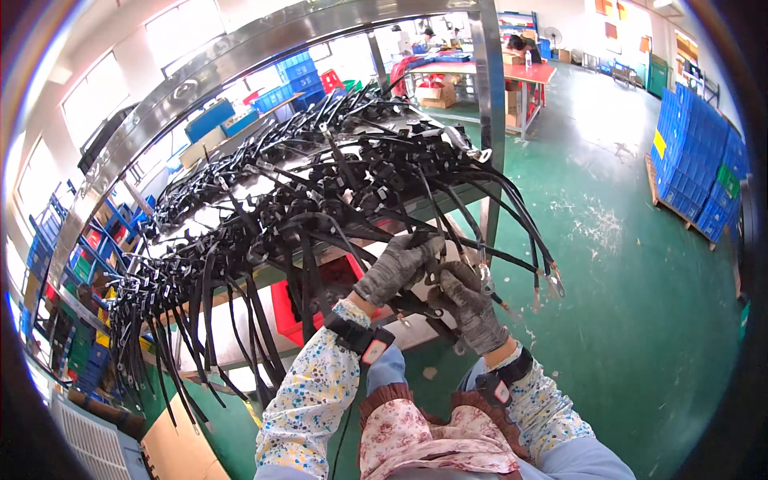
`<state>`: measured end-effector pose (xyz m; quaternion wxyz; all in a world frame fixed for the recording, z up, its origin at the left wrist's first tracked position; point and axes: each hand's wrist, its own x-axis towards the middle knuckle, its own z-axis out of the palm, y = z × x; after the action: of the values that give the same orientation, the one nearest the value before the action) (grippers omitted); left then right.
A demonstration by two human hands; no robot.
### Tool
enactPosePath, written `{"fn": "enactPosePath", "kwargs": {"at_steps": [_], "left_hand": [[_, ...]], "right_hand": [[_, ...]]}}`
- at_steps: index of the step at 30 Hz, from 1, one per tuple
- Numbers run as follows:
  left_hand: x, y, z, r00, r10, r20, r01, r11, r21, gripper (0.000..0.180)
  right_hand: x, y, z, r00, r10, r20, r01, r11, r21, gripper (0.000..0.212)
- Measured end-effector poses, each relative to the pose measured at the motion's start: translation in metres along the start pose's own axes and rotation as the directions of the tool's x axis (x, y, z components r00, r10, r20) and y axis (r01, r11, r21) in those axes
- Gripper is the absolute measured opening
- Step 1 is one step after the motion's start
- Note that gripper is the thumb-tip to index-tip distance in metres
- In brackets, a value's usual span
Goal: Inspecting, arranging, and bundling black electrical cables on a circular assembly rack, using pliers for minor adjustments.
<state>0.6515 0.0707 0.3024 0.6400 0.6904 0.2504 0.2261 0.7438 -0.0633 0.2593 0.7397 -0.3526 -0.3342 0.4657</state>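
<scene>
Both my hands wear grey knit gloves and meet at the front right edge of a rack shelf heaped with black cables (320, 188). My left hand (398, 268) is closed around a black cable (433, 270), its fingers bent near the end. Just to the right and slightly nearer, my right hand (470, 310) pinches the same piece; the fingertips hide most of it. Beside the right hand hang several cable ends with silver ring terminals, one metal lug (558, 286) reaching farthest right over the floor.
A steel rack post (486, 88) rises just beyond my hands. Under the shelf sits a red bin (286, 314). Blue crates (692, 160) are stacked on a pallet at the right. A red-topped table (530, 74) stands far back, with people near it.
</scene>
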Motion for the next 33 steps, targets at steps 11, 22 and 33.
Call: {"fn": "enactPosePath", "kwargs": {"at_steps": [11,22,33], "left_hand": [[0.002,0.006,0.004,1.0,-0.027,-0.008,0.026,0.992,-0.12,0.026],[0.004,0.004,0.004,0.999,-0.042,-0.006,0.041,0.999,-0.03,0.027],[0.008,-0.004,0.009,0.99,-0.125,0.066,0.136,0.968,-0.208,0.025]], "right_hand": [[-0.035,-0.01,-0.006,0.996,0.083,-0.03,-0.087,0.98,-0.182,0.029],[-0.034,0.015,-0.002,0.793,-0.595,0.132,0.327,0.233,-0.916,0.017],[-0.013,0.023,0.02,0.799,-0.596,-0.085,0.096,0.265,-0.959,0.019]]}}
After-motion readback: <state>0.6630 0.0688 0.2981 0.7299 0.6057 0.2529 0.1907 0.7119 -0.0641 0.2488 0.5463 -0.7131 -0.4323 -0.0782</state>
